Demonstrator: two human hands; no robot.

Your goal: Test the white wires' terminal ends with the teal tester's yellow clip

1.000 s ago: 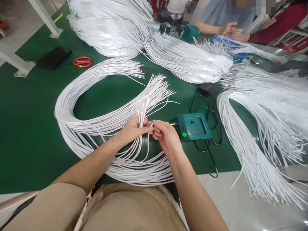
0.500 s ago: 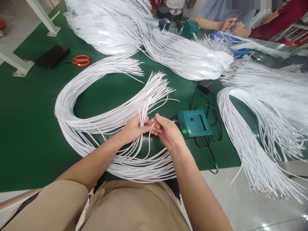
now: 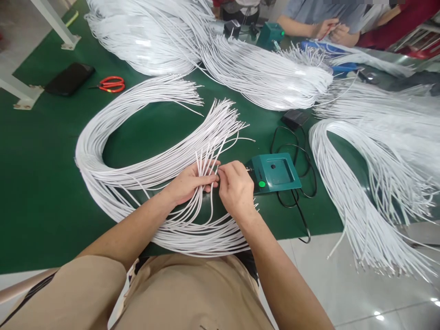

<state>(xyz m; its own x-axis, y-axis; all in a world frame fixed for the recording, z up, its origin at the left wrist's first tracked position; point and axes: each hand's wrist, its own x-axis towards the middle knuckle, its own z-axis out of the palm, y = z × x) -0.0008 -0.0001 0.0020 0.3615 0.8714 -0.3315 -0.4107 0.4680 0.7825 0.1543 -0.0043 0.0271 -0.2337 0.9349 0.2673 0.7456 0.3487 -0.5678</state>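
Several white cables (image 3: 205,170) pass through my left hand (image 3: 190,182), with the thumb pressed over them and their ends fanning upward. My right hand (image 3: 238,189) is closed beside it, the thumb and forefinger pinched at the tip of one cable; the tip itself is mostly hidden by the fingers. Just right of that hand sits a green machine (image 3: 277,173) with a lit green button and a small metal fitting on its left side. Under and left of my hands lies a large curved bundle of white cables (image 3: 92,142).
Red-handled snips (image 3: 112,84) and a black phone-like case (image 3: 69,79) lie at the upper left of the green table (image 3: 30,197). More cable bundles (image 3: 268,78) cover the back. A bundle (image 3: 347,192) hangs over the right edge. Across the table, a co-worker's hands (image 3: 332,33) hold a red tool.
My right hand has turned palm-down, its fingers curling in and hiding the cable tip. The cable ends in my left hand are spread wider. The view has shifted slightly.
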